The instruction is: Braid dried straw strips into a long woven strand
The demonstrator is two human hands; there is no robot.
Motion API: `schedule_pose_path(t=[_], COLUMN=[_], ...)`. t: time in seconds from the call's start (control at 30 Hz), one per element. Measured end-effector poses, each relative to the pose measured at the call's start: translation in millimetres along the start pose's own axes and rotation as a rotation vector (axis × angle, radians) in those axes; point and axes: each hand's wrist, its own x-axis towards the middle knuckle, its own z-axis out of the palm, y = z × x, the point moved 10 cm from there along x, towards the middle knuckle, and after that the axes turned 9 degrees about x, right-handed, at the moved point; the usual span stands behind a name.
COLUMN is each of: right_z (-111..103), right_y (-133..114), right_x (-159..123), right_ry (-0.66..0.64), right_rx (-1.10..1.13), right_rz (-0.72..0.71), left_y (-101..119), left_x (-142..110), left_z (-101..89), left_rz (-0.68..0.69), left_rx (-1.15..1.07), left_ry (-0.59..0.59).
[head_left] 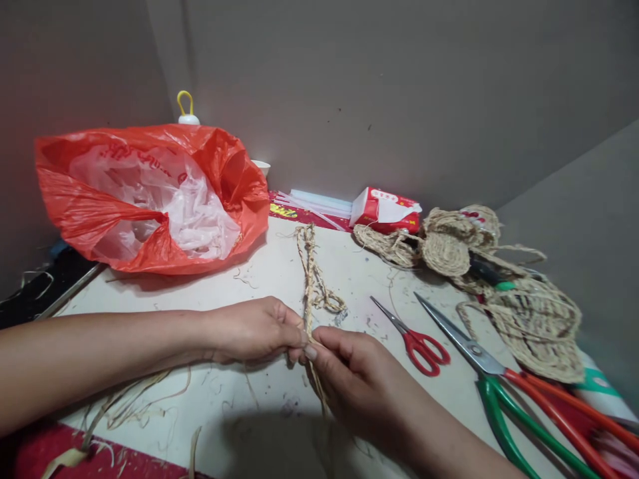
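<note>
A braided straw cord point(309, 279) runs up the middle of the white table, with a looser looped length lying to its right. My left hand point(262, 330) pinches the cord's near end from the left. From the right, my right hand point(349, 366) pinches the same spot, thumb and fingertips against the strands. The two hands' fingertips meet there. Loose strands hang below toward the table's front. Small red-handled scissors point(417, 339) lie right of my right hand, their blades pointing away and left.
Large shears point(479, 359) with green and red handles lie at right, beside woven straw pieces point(539, 326). A red plastic bag point(239, 193) stands at back left. A red tissue pack point(387, 211) sits at the back. Loose straw strips point(134, 402) lie front left.
</note>
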Motion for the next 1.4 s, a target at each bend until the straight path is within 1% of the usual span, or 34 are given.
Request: schedule_pose_path(t=[0.07,0.13,0.2,0.27,0.3,0.37,0.43,0.5,0.57,0.6,0.63,0.73,0.8,0.83,0.9,0.97,1.0,1.07,1.1,1.17,1.27,1.33,1.37,1.4], right_z=[2,0,-7,-11,-12,-6,5,17,23,23,19,9,7,7,9,19,26,37,39,31,1,-29,-38,-37], right_y=[-5,-9,-13,-12,-9,3,18,29,33,33,32,17,10,9,10,13,15,17,14,2,-23,-34,-35,-32], right_x=[-2,-4,-5,-6,-6,-6,-8,-10,-13,-14,-14,-14,-14,-14,-14,-13,-12,-14,-17,-25,-33,-34,-32,-28], right_ry=[-0.048,-0.062,-0.018,0.030,0.039,0.032,0.021,0.029,0.073,0.110,0.149,0.225,0.243,0.251,0.267,0.226,0.188,0.110,0.082,0.065,0.117,0.287,0.341,0.327], right_rx=[-0.074,-0.138,-0.190,-0.194,-0.164,-0.032,0.168,0.350,0.404,0.357,0.262,-0.102,-0.230,-0.243,-0.224,-0.217,-0.227,-0.251,-0.249,-0.220,-0.182,-0.138,-0.097,-0.018], right_rz=[-0.037,-0.061,-0.075,-0.060,-0.032,0.059,0.172,0.249,0.282,0.278,0.257,0.110,0.010,-0.029,-0.090,-0.109,-0.100,-0.072,-0.069,-0.084,-0.112,-0.090,-0.072,-0.050], left_y=[2,4,5,5,4,5,9,12,12,12,12,13,12,12,12,10,8,3,0,-3,2,6,9,14], left_x=[0,-1,-1,-1,-1,-1,-1,-1,-2,-2,-2,-5,-6,-6,-5,-4,-4,-3,-3,-4,-7,-8,-8,-9], left_z=[-4.5,-9.3,-11.1,-10.6,-10.4,-9.4,-5.9,-1.3,1.2,1.4,1.0,-3.4,-4.8,-4.1,1.9,8.8,9.8,6.3,2.9,-1.7,-3.2,-2.8,-1.7,0.5], left_rz=[0.013,0.030,0.041,0.039,0.037,0.062,0.126,0.184,0.217,0.230,0.238,0.227,0.200,0.190,0.185,0.188,0.183,0.159,0.143,0.126,0.160,0.188,0.214,0.253], left_rx=[0.038,0.106,0.154,0.171,0.167,0.146,0.109,0.067,0.026,0.007,-0.009,-0.018,0.000,0.001,-0.038,-0.112,-0.135,-0.124,-0.099,-0.063,-0.106,-0.153,-0.185,-0.226], left_ry=[0.060,0.121,0.149,0.151,0.154,0.161,0.146,0.116,0.097,0.095,0.098,0.138,0.155,0.151,0.098,0.037,0.030,0.069,0.102,0.132,0.113,0.102,0.094,0.075])
